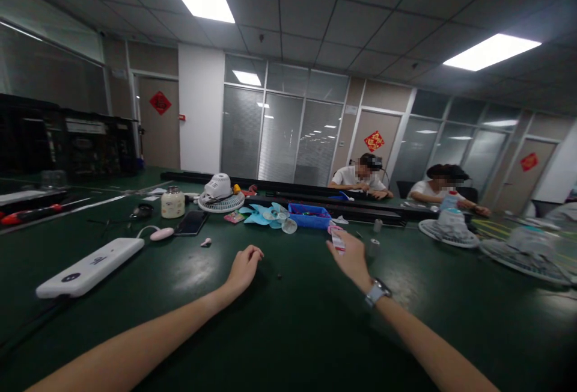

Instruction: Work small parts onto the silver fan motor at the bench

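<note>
My left hand [244, 270] rests on the dark green tabletop with its fingers curled together, and nothing shows in them. A tiny dark piece [279, 276] lies on the table to its right. My right hand [354, 260], with a watch [377, 291] on the wrist, reaches forward. Its thumb and fingers close around a small white-and-red packet [338, 242]. Just beyond that hand are a pink ring-shaped item [332, 227] and a blue basket [309, 217] with small parts in it. Small metal cylinders [374, 246] stand to its right.
Light-blue fan blades [261, 215], a white fan [220, 193], a jar [173, 202], a phone [192, 222] and a pink earbud [206, 242] lie ahead. A white power strip [90, 267] is at left. More fan parts [449, 229] sit at right. Two people [363, 175] work across the table.
</note>
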Available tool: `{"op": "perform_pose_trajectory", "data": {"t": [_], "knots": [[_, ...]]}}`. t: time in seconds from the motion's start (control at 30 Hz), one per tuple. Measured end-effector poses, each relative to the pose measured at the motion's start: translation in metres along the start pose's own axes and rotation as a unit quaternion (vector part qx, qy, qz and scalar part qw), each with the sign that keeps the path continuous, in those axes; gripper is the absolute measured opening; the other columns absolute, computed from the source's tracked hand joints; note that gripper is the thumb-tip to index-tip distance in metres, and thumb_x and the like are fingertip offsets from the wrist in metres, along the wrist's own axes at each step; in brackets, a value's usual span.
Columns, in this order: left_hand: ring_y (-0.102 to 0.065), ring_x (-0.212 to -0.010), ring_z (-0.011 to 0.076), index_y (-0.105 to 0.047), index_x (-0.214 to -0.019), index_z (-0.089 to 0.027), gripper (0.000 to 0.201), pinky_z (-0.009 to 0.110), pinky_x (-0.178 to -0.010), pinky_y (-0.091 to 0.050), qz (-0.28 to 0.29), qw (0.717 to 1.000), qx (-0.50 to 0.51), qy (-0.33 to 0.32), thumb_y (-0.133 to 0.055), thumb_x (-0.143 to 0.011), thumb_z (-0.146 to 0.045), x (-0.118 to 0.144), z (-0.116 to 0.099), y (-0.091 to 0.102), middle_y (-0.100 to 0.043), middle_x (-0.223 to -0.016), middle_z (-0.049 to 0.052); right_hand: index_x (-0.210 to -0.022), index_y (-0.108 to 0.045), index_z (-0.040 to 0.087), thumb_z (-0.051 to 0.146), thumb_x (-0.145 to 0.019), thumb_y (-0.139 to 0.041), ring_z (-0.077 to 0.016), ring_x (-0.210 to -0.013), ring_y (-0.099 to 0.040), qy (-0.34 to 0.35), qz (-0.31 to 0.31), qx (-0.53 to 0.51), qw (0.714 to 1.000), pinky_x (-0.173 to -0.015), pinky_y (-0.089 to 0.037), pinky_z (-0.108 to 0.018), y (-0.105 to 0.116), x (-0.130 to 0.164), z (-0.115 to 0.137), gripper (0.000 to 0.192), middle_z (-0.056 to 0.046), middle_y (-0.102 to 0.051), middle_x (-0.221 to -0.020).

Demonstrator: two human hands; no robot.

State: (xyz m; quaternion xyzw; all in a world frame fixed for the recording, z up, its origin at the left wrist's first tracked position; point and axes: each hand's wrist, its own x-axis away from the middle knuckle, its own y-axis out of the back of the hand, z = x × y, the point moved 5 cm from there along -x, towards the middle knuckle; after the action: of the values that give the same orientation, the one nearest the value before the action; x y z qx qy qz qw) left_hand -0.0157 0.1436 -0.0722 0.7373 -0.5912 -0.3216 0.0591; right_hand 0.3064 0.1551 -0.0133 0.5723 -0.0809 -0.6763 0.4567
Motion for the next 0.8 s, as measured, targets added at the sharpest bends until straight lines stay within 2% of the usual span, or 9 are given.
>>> {"op": "perform_pose_trajectory", "data": {"t": [0.03, 0.07, 0.17, 0.33, 0.43, 0.53, 0.63, 0.7, 0.8], "knots": [[-0.061, -0.090, 0.0247, -0.063, -0.081, -0.020, 0.030, 0.035, -0.082, -0.044, -0.001, 1.000, 0.004, 0.001, -0.036, -0.085, -0.032, 0.000, 0.001, 0.000, -0.067, -0.083, 0.005, -0.115, -0.068, 0.024, 0.048, -0.089, -0.053, -0.0236, -0.112, -0.057, 0.044, 0.072, -0.040, 0.996, -0.100, -0.036, -0.040, -0.015, 0.008, 0.030, 0.039, -0.008, -0.067, -0.117], [-0.061, -0.090, 0.0249, -0.063, -0.081, -0.020, 0.030, 0.035, -0.081, -0.044, -0.002, 1.000, 0.007, 0.001, -0.036, -0.085, -0.032, 0.000, 0.003, 0.000, -0.067, -0.083, 0.005, -0.112, -0.070, 0.027, 0.053, -0.087, -0.055, -0.0233, -0.108, -0.058, 0.059, 0.127, -0.066, 0.988, -0.096, -0.038, -0.039, -0.027, 0.018, 0.054, 0.039, -0.006, -0.068, -0.112], [-0.061, -0.091, 0.0246, -0.063, -0.082, -0.020, 0.029, 0.034, -0.081, -0.044, -0.002, 1.000, 0.009, 0.005, -0.036, -0.085, -0.032, 0.001, 0.004, 0.001, -0.067, -0.084, 0.005, -0.104, -0.074, 0.035, 0.064, -0.077, -0.063, -0.0238, -0.100, -0.056, 0.051, 0.234, -0.092, 0.966, -0.088, -0.040, -0.039, -0.055, 0.040, 0.099, 0.041, -0.005, -0.066, -0.105], [-0.062, -0.088, 0.0229, -0.063, -0.080, -0.021, 0.029, 0.032, -0.079, -0.045, 0.010, 1.000, 0.012, -0.006, -0.036, -0.085, -0.033, 0.003, 0.001, 0.000, -0.067, -0.083, 0.005, -0.095, -0.077, 0.039, 0.058, -0.075, -0.069, -0.0222, -0.095, -0.054, 0.005, 0.262, -0.095, 0.960, -0.082, -0.039, -0.036, -0.072, 0.047, 0.113, 0.028, -0.005, -0.062, -0.098], [-0.062, -0.086, 0.0226, -0.063, -0.079, -0.020, 0.030, 0.031, -0.079, -0.045, 0.008, 1.000, 0.014, -0.018, -0.037, -0.084, -0.034, 0.003, -0.002, 0.000, -0.067, -0.082, 0.005, -0.091, -0.078, 0.037, 0.052, -0.077, -0.069, -0.0203, -0.089, -0.056, 0.017, 0.252, -0.124, 0.960, -0.078, -0.041, -0.033, -0.074, 0.041, 0.109, 0.022, -0.004, -0.063, -0.091], [-0.062, -0.084, 0.0227, -0.063, -0.079, -0.020, 0.031, 0.032, -0.078, -0.045, 0.016, 1.000, 0.018, -0.016, -0.036, -0.084, -0.035, 0.004, -0.004, 0.001, -0.066, -0.080, 0.005, -0.092, -0.078, 0.031, 0.050, -0.083, -0.062, -0.0188, -0.083, -0.059, 0.038, 0.182, -0.155, 0.970, -0.076, -0.043, -0.031, -0.053, 0.018, 0.076, 0.026, -0.004, -0.067, -0.088], [-0.062, -0.086, 0.0235, -0.063, -0.081, -0.020, 0.031, 0.032, -0.077, -0.045, 0.026, 1.000, 0.011, -0.003, -0.037, -0.084, -0.036, 0.005, -0.005, 0.002, -0.067, -0.082, 0.005, -0.092, -0.077, 0.023, 0.051, -0.086, -0.054, -0.0223, -0.088, -0.061, 0.013, 0.010, -0.089, 0.996, -0.081, -0.045, -0.034, -0.003, -0.017, 0.002, 0.037, -0.008, -0.070, -0.093], [-0.062, -0.087, 0.0241, -0.064, -0.082, -0.021, 0.031, 0.033, -0.077, -0.044, 0.035, 0.999, 0.002, 0.000, -0.037, -0.084, -0.036, 0.006, -0.007, 0.001, -0.067, -0.083, 0.005, -0.097, -0.076, 0.019, 0.051, -0.086, -0.052, -0.0253, -0.093, -0.061, -0.057, -0.090, 0.006, 0.994, -0.083, -0.045, -0.036, 0.032, -0.035, -0.057, 0.041, -0.012, -0.071, -0.096], [-0.062, -0.088, 0.0245, -0.064, -0.083, -0.020, 0.032, 0.033, -0.078, -0.044, 0.048, 0.999, -0.002, -0.002, -0.037, -0.084, -0.038, 0.007, -0.010, 0.001, -0.067, -0.083, 0.005, -0.099, -0.076, 0.018, 0.046, -0.085, -0.052, -0.0273, -0.094, -0.064, -0.182, -0.101, 0.089, 0.974, -0.078, -0.047, -0.035, 0.060, -0.041, -0.131, 0.040, -0.013, -0.072, -0.103]]}}
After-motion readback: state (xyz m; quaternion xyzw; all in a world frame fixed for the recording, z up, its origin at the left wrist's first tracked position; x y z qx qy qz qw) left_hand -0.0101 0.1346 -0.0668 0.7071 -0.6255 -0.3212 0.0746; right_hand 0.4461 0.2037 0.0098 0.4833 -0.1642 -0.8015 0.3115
